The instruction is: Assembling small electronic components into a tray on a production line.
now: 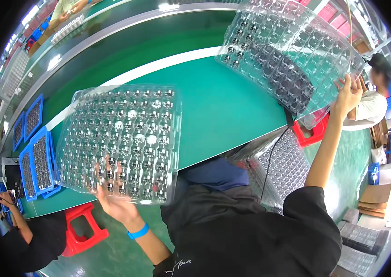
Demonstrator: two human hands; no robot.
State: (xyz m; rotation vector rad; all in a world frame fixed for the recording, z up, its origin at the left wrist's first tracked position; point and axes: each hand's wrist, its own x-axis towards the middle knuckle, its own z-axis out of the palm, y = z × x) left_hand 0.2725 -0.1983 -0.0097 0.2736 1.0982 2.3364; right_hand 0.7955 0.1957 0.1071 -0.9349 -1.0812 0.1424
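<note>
My left hand [119,208] grips the near edge of a clear plastic blister tray [124,124], its fingers showing through from underneath. Small shiny metal parts fill most pockets of that tray, which is over the left part of the green table. Out to the upper right, my right hand [348,98] pinches the right corner of a second clear blister tray [315,51], held tilted. Metal parts show only in pockets at its left end; the other pockets look bare. A dark grey shape [283,76] shows through this tray; what it is I cannot tell.
Blue-framed trays of small parts [42,159] lie at the table's left end. A stack of clear trays [283,166] stands beside my lap, with a black cable across it. Red stools [82,228] flank the table. Co-workers sit at left, right and far side, beyond a metal-edged conveyor [158,18].
</note>
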